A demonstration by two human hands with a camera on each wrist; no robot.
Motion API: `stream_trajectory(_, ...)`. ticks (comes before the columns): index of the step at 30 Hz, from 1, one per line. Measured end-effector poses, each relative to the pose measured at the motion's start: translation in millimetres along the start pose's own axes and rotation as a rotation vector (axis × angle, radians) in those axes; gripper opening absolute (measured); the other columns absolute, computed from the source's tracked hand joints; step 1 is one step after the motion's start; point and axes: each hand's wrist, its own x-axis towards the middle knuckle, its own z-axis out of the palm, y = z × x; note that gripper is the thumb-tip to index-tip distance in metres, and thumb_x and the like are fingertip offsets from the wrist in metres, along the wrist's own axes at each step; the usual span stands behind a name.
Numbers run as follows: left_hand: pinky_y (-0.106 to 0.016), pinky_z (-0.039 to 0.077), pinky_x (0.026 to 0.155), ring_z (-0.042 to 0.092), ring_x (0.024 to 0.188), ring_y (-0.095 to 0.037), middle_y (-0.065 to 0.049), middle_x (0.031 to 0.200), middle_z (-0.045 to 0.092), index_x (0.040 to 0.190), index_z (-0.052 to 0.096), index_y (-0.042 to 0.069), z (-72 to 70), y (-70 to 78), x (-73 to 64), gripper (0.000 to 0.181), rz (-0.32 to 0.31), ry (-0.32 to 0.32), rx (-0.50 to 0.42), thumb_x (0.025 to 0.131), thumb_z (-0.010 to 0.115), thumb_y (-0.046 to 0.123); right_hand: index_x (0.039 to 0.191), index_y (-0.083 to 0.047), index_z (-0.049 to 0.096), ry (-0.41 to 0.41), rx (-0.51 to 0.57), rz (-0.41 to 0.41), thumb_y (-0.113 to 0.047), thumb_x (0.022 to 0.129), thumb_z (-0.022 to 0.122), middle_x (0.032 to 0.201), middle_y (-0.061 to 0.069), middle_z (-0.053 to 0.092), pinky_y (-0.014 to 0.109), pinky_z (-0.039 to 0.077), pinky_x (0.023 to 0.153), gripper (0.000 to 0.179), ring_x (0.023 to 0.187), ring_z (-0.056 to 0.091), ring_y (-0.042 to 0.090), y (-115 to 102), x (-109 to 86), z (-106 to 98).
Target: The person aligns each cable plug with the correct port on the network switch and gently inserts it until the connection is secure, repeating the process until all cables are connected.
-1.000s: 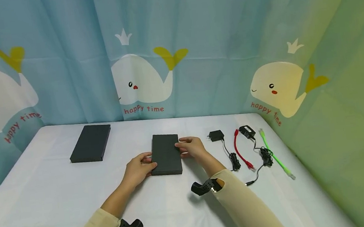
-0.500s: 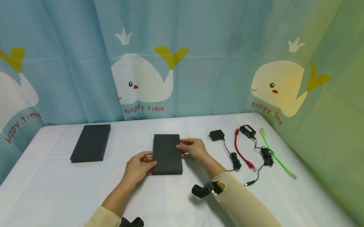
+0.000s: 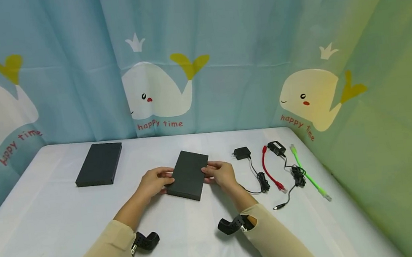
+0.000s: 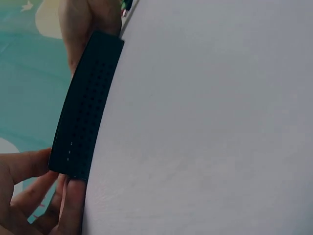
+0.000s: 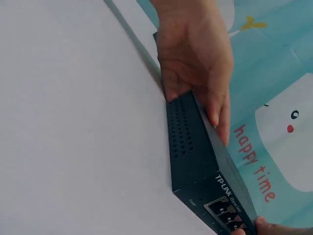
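Observation:
A flat black TP-LINK Ethernet switch (image 3: 189, 175) lies between my hands in the head view, turned at a slant. My left hand (image 3: 155, 181) grips its left edge, thumb on top. The right hand (image 3: 222, 174) pinches the opposite edge. In the right wrist view the switch (image 5: 195, 147) shows a row of ports, lettering and a vented side; my left hand (image 5: 195, 54) is behind it and right fingertips (image 5: 264, 226) are at the port end. The left wrist view shows the vented side (image 4: 88, 107). Whether it touches the table is unclear.
A similar black flat box (image 3: 98, 164) lies on the white table (image 3: 50, 231) at the back left. To the right are two black power adapters (image 3: 241, 153) (image 3: 277, 148) with bundled leads, a red network cable (image 3: 267, 168) and a green one (image 3: 310, 176). A curtain (image 3: 241, 35) hangs behind.
The switch has turned clockwise in the head view, with both hands still gripping its edges. My left hand has moved slightly away from me. The cables and other box remain in place.

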Motion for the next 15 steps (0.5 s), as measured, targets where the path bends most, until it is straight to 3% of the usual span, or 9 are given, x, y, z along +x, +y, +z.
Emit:
stream_trajectory(7,-0.028,0.057,0.067,0.062,0.104,-0.024,-0.014,0.126,0.064,0.132,0.063,0.009,-5.4,0.5,4.4,0.039,-0.004,-0.048,-0.003,0.094,0.067,0.013,0.123,0.013,0.059,0.016,0.045,0.018,0.007,0.085,0.072,0.087,0.008,0.069,0.023,0.059,0.054,0.041,0.061,0.067,0.010,-2,-3.0,-3)
stream_trajectory(11,-0.028,0.057,0.068,0.060,0.107,-0.025,-0.015,0.128,0.063,0.134,0.062,0.010,-4.1,0.0,3.1,0.040,0.016,-0.057,0.011,0.095,0.066,0.014,0.122,0.009,0.062,0.029,-0.046,0.026,-0.002,0.086,0.075,0.092,0.010,0.070,0.023,0.059,0.057,0.040,0.064,0.068,0.011,-12,8.5,-14)
stream_trajectory(15,-0.028,0.056,0.069,0.060,0.108,-0.025,-0.014,0.127,0.063,0.134,0.062,0.011,-2.6,-1.6,3.3,0.039,0.019,-0.057,0.005,0.095,0.066,0.015,0.127,0.005,0.062,0.002,-0.146,0.035,-0.007,0.088,0.074,0.106,0.017,0.071,0.027,0.061,0.068,0.043,0.073,0.069,0.014,-25,23.5,-21)
